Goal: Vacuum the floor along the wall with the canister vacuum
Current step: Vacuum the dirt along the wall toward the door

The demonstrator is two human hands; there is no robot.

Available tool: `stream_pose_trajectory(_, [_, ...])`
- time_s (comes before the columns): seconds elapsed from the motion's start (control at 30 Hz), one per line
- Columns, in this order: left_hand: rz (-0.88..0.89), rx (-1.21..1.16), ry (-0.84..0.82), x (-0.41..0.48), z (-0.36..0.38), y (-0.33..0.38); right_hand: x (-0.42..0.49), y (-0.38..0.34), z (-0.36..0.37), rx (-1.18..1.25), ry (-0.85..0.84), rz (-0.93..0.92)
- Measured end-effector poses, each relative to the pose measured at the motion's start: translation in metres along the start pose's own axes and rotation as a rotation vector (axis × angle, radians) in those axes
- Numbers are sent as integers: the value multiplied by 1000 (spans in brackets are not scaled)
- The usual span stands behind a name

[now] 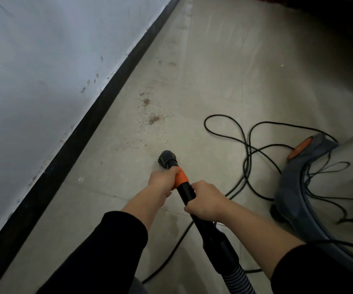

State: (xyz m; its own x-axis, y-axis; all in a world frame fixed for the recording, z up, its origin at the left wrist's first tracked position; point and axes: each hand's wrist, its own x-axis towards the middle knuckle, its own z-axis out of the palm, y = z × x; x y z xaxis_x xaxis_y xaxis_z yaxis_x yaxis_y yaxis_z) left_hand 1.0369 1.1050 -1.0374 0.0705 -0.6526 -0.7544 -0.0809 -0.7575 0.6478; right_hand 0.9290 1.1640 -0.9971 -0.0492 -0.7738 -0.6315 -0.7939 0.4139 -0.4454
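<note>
A black vacuum wand (pixel 187 193) with an orange collar (pixel 181 177) points down at the grey tiled floor (pixel 213 85). Its round black nozzle (pixel 167 158) rests on the floor in the middle of the view. My left hand (pixel 163 181) grips the wand at the orange collar. My right hand (pixel 206 201) holds the black tube just behind it. Brown dirt patches (pixel 154 119) lie on the floor ahead of the nozzle, near the wall. The ribbed hose (pixel 238 280) runs off at the bottom. The grey canister vacuum (pixel 294 187) with an orange button stands at the right.
A white wall (pixel 44 71) with a black baseboard (pixel 82 132) runs diagonally along the left. A black power cord (pixel 245 149) lies in loose loops on the floor between the wand and the canister. A dark shape fills the upper right corner.
</note>
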Motion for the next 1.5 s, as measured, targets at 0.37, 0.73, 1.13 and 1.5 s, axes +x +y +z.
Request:
stream_pose_trajectory(0.37, [-17, -39, 16, 3, -2, -6, 3, 0, -4, 103, -33, 9])
stream_pose_trajectory(0.73, [-26, -123, 96, 12, -19, -2, 28, -16, 0, 98, -48, -49])
stream_pose_trajectory(1.13, [-16, -178, 105, 21, -15, 18, 50, -18, -6, 155, -30, -98])
stream_pose_trajectory(1.5, [-39, -288, 117, 33, 27, 29, 57, -9, -26, 160, 19, -67])
